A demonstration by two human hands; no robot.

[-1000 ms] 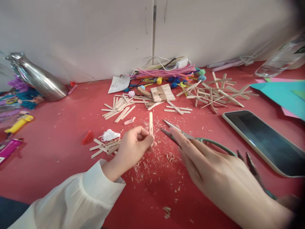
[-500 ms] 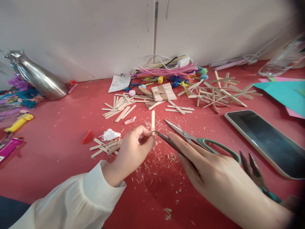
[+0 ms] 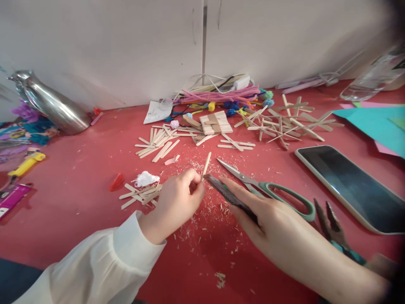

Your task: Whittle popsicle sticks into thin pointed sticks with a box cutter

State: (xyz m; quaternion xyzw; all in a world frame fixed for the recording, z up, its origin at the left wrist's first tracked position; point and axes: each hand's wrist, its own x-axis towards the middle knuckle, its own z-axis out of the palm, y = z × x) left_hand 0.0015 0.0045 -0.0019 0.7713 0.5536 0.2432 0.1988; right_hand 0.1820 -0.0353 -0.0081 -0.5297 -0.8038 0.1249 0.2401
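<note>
Between the thumb and fingers of my left hand (image 3: 177,200) a wooden craft stick (image 3: 207,162) is pinched, tilted with its free end up and to the right. My right hand (image 3: 262,211) is closed around a dark craft knife (image 3: 232,197). The knife's tip touches or nearly touches the stick just above my left fingertips. Wood shavings (image 3: 218,211) lie scattered on the red table (image 3: 95,202) beneath both hands. Green-handled scissors (image 3: 262,185) lie partly open just beyond my right hand. To the left, loose craft sticks (image 3: 136,196) lie by a white lump (image 3: 147,179).
Pliers (image 3: 332,223) and a phone (image 3: 351,185) lie on the right. More sticks (image 3: 161,141), a banded bundle (image 3: 217,122) and pink pipe cleaners (image 3: 218,95) lie toward the wall. A metal jug (image 3: 60,105) leans at far left, with a yellow tool (image 3: 28,164) nearer.
The craft stick has turned from upright, flat side showing, to a rightward tilt showing its narrow edge. The knife has rolled so more of its side shows. The view has shifted slightly.
</note>
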